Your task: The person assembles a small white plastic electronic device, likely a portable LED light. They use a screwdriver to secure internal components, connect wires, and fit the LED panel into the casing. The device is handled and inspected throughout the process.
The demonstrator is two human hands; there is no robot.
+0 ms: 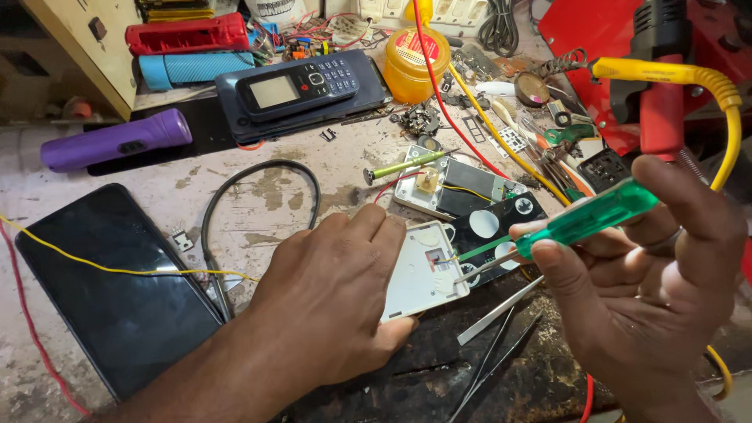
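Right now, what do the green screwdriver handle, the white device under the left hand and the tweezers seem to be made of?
Screwdriver handle: probably clear green plastic, since light passes through it; its thin shaft looks like bright metal.
White device, held down by the left hand: likely matte white plastic, smooth with rounded corners.
Tweezers: apparently dark metal, thin and pointed, though a coating cannot be ruled out.
The right hand holds the screwdriver.

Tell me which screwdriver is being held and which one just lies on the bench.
The right hand holds the green-handled screwdriver, tip on the white device. The yellow-green screwdriver lies untouched farther back, beside the opened casing.
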